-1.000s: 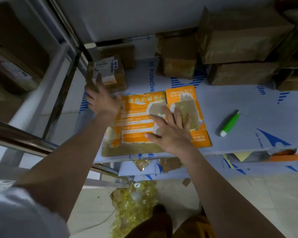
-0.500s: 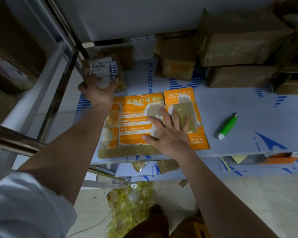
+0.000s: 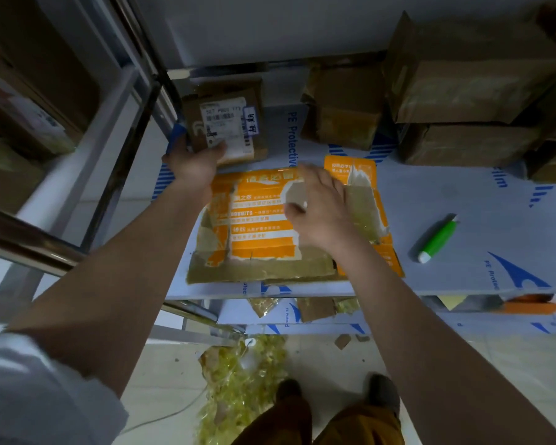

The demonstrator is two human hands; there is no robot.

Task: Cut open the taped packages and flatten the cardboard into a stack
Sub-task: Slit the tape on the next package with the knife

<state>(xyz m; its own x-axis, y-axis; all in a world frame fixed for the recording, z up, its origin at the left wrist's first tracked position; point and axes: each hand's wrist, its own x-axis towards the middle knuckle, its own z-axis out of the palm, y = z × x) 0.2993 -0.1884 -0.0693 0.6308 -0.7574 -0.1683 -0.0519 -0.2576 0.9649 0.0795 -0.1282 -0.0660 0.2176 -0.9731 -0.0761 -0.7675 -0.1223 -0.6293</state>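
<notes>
A flattened orange cardboard box (image 3: 260, 239) with torn tape lies at the table's front edge. My left hand (image 3: 193, 163) grips the near edge of a small brown taped package (image 3: 228, 120) with a white shipping label, at the back left of the table, its thumb on the label. My right hand (image 3: 318, 207) hovers over the flattened orange cardboard with fingers relaxed, holding nothing. A green and white cutter (image 3: 437, 239) lies on the table to the right of the cardboard.
Several brown taped boxes (image 3: 469, 75) are stacked at the back right, another (image 3: 344, 107) at the back middle. The table (image 3: 482, 203) is covered in blue-printed protective film. A metal rack (image 3: 116, 101) stands left. Crumpled yellow tape (image 3: 238, 390) lies on the floor by my feet.
My left hand has taken hold of the labelled package and is lifting it. My right hand has come up off the flattened cardboard and moved back toward the package.
</notes>
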